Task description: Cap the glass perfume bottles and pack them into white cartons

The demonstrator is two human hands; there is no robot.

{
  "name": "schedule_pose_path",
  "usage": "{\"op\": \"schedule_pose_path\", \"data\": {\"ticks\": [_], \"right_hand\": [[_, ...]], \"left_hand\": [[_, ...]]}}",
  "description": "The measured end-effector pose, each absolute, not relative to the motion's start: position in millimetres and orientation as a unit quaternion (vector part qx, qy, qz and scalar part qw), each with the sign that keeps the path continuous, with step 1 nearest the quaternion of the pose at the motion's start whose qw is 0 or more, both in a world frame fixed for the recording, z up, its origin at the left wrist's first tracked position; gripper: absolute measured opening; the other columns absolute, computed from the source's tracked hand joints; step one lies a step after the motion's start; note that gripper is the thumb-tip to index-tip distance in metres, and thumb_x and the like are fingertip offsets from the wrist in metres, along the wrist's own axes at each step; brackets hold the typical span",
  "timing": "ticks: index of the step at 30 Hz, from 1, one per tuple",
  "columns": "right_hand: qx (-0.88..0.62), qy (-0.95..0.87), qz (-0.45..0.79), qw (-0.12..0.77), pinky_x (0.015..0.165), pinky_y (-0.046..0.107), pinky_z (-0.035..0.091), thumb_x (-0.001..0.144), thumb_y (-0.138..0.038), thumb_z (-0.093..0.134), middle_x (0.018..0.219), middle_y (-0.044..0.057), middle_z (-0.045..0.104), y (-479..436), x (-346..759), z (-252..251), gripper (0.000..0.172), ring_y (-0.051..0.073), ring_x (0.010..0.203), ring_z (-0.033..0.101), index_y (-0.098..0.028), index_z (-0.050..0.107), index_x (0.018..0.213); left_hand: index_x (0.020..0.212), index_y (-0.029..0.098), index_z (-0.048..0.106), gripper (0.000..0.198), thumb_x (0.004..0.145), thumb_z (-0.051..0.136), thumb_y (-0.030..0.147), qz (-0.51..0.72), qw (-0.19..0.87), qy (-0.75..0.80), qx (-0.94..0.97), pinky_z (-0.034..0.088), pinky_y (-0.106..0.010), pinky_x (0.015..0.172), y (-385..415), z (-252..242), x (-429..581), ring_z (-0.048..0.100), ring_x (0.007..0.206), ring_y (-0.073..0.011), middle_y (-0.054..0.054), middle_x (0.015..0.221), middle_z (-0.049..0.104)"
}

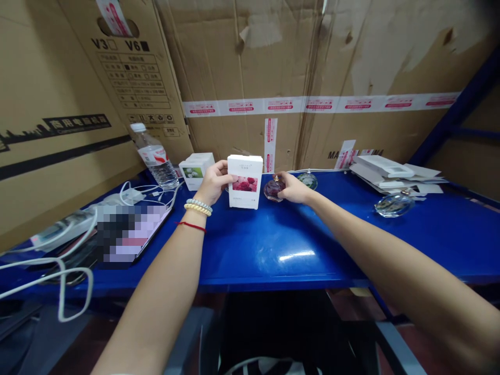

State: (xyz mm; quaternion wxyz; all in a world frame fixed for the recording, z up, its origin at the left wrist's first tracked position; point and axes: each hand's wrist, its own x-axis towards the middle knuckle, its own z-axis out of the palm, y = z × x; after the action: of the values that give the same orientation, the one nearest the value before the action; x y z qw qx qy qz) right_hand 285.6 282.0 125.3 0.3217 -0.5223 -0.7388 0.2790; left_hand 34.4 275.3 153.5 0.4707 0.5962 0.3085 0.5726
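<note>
My left hand (214, 182) is closed on the side of an upright white box (244, 198) with a picture of pink-red roses on its front. Just right of it, my right hand (294, 188) grips a dark red glass perfume bottle (272, 190) with a gold-coloured neck, resting at table height. Behind the right hand stands a greenish glass bottle (308, 180), partly hidden by that hand. To the left of my left hand sits another white box (193, 174) with a green and white flower picture. A clear glass bottle (394, 204) is farther right on the blue table (250, 255).
A water bottle (155, 156) stands at the back left. Near it are white cables (62, 271) and a phone-like device with a blurred screen (136, 234). Flattened white boxes (390, 174) are stacked at the back right. Large cardboard sheets (250, 62) wall the table's back.
</note>
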Motion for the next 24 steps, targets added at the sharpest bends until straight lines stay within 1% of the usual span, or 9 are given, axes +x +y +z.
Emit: {"op": "schedule_pose_path", "data": {"ticks": [3, 5, 7, 9, 15, 17, 20, 22, 24], "right_hand": [[-0.535, -0.771, 0.184, 0.292, 0.09, 0.035, 0.051, 0.059, -0.013, 0.064, 0.115, 0.013, 0.067, 273, 289, 130, 0.075, 0.025, 0.102, 0.065, -0.013, 0.045, 0.131], [-0.538, -0.782, 0.152, 0.277, 0.087, 0.034, 0.05, 0.063, -0.014, 0.063, 0.107, 0.012, 0.07, 267, 289, 132, 0.073, 0.025, 0.097, 0.066, -0.013, 0.044, 0.133], [-0.545, -0.781, 0.137, 0.271, 0.08, 0.032, 0.05, 0.066, -0.016, 0.061, 0.095, 0.009, 0.072, 262, 289, 134, 0.07, 0.023, 0.086, 0.067, -0.014, 0.044, 0.133], [-0.556, -0.776, 0.123, 0.271, 0.075, 0.031, 0.049, 0.067, -0.019, 0.062, 0.09, 0.007, 0.072, 257, 288, 133, 0.067, 0.022, 0.079, 0.066, -0.014, 0.045, 0.132], [-0.577, -0.743, 0.128, 0.314, 0.077, 0.033, 0.051, 0.07, -0.027, 0.067, 0.09, 0.009, 0.072, 244, 285, 129, 0.062, 0.023, 0.083, 0.068, -0.015, 0.049, 0.128], [-0.583, -0.732, 0.134, 0.328, 0.082, 0.036, 0.053, 0.068, -0.034, 0.071, 0.094, 0.011, 0.071, 239, 283, 127, 0.064, 0.025, 0.087, 0.068, -0.014, 0.051, 0.126], [-0.576, -0.729, 0.133, 0.345, 0.095, 0.045, 0.051, 0.065, -0.043, 0.074, 0.113, 0.016, 0.066, 237, 279, 120, 0.073, 0.03, 0.104, 0.065, -0.013, 0.051, 0.128], [-0.55, -0.74, 0.138, 0.361, 0.102, 0.05, 0.048, 0.065, -0.038, 0.072, 0.127, 0.017, 0.061, 241, 277, 114, 0.075, 0.032, 0.114, 0.06, -0.014, 0.049, 0.132], [-0.524, -0.749, 0.155, 0.375, 0.105, 0.051, 0.046, 0.064, -0.03, 0.069, 0.131, 0.014, 0.058, 247, 277, 108, 0.075, 0.031, 0.118, 0.058, -0.016, 0.048, 0.135]], "left_hand": [[0.094, 0.016, 0.062, 0.049, 0.048, 0.078, 0.019, 0.548, 0.48, 0.315, 0.609, 0.054, -0.03, 0.07, 275, 152, 38, 0.066, 0.077, -0.0176, -0.003, 0.084, 0.07], [0.094, 0.015, 0.062, 0.05, 0.046, 0.078, 0.018, 0.543, 0.489, 0.313, 0.607, 0.053, -0.029, 0.07, 274, 152, 40, 0.065, 0.077, -0.0178, -0.002, 0.081, 0.07], [0.093, 0.015, 0.062, 0.05, 0.045, 0.077, 0.018, 0.541, 0.497, 0.312, 0.602, 0.052, -0.029, 0.07, 273, 152, 41, 0.065, 0.077, -0.0175, -0.002, 0.081, 0.07], [0.091, 0.016, 0.063, 0.049, 0.045, 0.078, 0.017, 0.536, 0.501, 0.315, 0.603, 0.052, -0.028, 0.07, 273, 152, 42, 0.065, 0.076, -0.0164, -0.001, 0.082, 0.07], [0.088, 0.016, 0.059, 0.045, 0.047, 0.077, 0.018, 0.52, 0.502, 0.323, 0.611, 0.051, -0.028, 0.07, 275, 149, 40, 0.064, 0.075, -0.0152, -0.001, 0.079, 0.068], [0.089, 0.016, 0.057, 0.045, 0.049, 0.076, 0.018, 0.521, 0.497, 0.326, 0.613, 0.051, -0.029, 0.071, 277, 147, 40, 0.064, 0.077, -0.0159, -0.001, 0.084, 0.068], [0.091, 0.017, 0.056, 0.044, 0.05, 0.072, 0.016, 0.525, 0.489, 0.323, 0.617, 0.05, -0.029, 0.072, 280, 144, 41, 0.064, 0.081, -0.0163, -0.003, 0.09, 0.069], [0.091, 0.016, 0.055, 0.044, 0.05, 0.07, 0.014, 0.523, 0.488, 0.322, 0.62, 0.049, -0.028, 0.07, 281, 142, 41, 0.064, 0.08, -0.0157, -0.002, 0.088, 0.068], [0.091, 0.016, 0.055, 0.043, 0.05, 0.068, 0.013, 0.52, 0.488, 0.321, 0.623, 0.048, -0.027, 0.069, 283, 141, 41, 0.063, 0.078, -0.0152, -0.001, 0.083, 0.067]]}}
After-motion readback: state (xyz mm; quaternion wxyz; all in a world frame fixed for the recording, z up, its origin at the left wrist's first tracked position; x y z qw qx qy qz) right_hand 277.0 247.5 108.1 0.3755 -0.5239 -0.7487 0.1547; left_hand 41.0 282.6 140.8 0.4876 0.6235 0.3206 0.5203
